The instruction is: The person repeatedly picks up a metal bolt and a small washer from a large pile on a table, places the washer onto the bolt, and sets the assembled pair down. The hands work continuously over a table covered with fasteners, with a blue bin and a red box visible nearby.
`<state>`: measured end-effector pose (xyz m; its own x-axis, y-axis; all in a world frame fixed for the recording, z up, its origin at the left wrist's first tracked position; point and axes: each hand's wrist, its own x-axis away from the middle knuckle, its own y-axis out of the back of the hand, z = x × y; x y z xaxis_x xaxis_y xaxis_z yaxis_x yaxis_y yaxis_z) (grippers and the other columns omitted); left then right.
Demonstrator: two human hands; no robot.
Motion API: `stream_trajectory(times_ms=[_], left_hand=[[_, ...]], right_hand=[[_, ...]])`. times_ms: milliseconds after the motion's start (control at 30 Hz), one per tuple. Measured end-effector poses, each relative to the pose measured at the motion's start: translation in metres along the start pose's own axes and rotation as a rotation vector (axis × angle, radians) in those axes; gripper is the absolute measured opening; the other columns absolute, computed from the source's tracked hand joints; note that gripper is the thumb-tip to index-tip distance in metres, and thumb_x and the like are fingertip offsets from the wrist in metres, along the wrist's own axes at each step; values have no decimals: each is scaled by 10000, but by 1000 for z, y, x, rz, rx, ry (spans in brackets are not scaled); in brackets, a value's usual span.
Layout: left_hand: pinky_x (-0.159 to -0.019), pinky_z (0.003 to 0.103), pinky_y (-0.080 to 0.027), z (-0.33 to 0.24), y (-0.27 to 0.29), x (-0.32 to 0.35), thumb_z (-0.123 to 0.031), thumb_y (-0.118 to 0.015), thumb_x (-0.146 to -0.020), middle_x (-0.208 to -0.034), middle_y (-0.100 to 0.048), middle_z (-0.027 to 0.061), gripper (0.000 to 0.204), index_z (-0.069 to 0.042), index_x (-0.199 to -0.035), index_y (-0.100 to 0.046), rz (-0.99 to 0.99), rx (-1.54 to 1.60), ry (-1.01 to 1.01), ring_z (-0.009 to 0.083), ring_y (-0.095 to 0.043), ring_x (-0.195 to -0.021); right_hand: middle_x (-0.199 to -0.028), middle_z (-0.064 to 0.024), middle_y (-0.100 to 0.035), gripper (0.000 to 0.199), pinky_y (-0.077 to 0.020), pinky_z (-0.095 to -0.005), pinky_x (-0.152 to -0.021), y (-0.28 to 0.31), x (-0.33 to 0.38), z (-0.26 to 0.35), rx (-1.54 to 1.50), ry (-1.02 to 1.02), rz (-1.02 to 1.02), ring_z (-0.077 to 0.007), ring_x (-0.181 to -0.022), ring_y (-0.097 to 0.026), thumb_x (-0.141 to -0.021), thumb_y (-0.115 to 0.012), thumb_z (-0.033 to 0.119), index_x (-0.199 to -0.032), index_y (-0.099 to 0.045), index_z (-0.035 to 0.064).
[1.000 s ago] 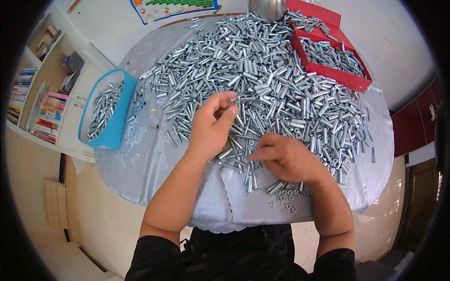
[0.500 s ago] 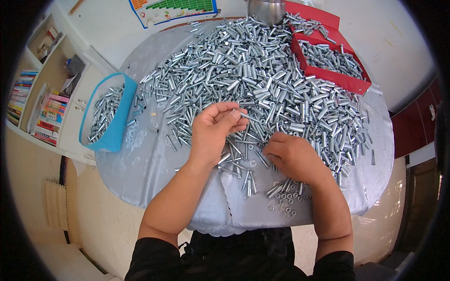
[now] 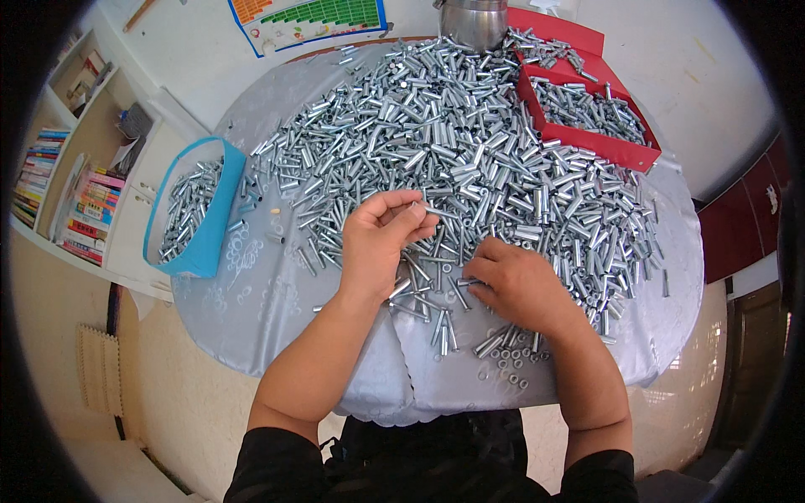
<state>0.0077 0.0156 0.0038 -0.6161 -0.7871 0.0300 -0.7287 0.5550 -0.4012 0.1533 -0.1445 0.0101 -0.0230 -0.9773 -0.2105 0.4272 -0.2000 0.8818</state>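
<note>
My left hand is closed in a pinch, thumb against fingers, on a slim silver bolt that points out to the right. Below and right of it, my right hand rests palm down at the near edge of a big heap of metal sleeves and bolts. Its fingers are curled together, and their tips hide whatever they pinch. Loose long bolts lie between my two forearms. Several small nuts or washers are scattered beside my right wrist.
A blue fabric bin with metal parts stands at the table's left. At the back right are an open red box of similar parts and a steel pot. A silver-grey cloth covers the round table. Bookshelves stand left.
My right hand has shifted slightly left, its fingers working at the heap's edge. My left hand still pinches the bolt, almost in the same place.
</note>
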Motion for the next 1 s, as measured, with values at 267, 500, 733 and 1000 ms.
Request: stream_trajectory(times_ms=[267,500,733,1000], left_hand=[[-757,305,-586,3,-3,3,10,-615,-883,-924,-671,111,173,39,-1053,-620,60,-28,-16,191,-685,-836],[-765,304,-583,5,-5,4,12,-617,-884,-931,-679,116,177,29,-1060,-629,109,-86,-26,190,-686,-839],[-762,298,-582,9,-7,7,0,-615,-897,-971,-689,128,179,36,-1071,-632,161,-157,-10,192,-693,-853],[-736,301,-589,5,-8,11,-50,-577,-936,-1039,-686,159,259,54,-1171,-606,186,-188,67,225,-704,-876]], right_hand=[[-902,-130,-629,148,-510,-353,-661,9,-8,-1,-369,-257,-313,-277,-760,-641,-839,-654,83,-965,-608,20],[-882,-125,-632,174,-500,-334,-658,8,-9,0,-369,-192,-354,-253,-755,-640,-841,-665,69,-1001,-623,16],[-881,-121,-650,196,-511,-316,-657,2,-9,-2,-466,-181,-458,-222,-753,-660,-805,-689,5,-998,-653,20],[-843,-105,-670,170,-514,-286,-649,10,-9,5,-503,-275,-474,-195,-725,-657,-803,-707,6,-971,-687,15]])
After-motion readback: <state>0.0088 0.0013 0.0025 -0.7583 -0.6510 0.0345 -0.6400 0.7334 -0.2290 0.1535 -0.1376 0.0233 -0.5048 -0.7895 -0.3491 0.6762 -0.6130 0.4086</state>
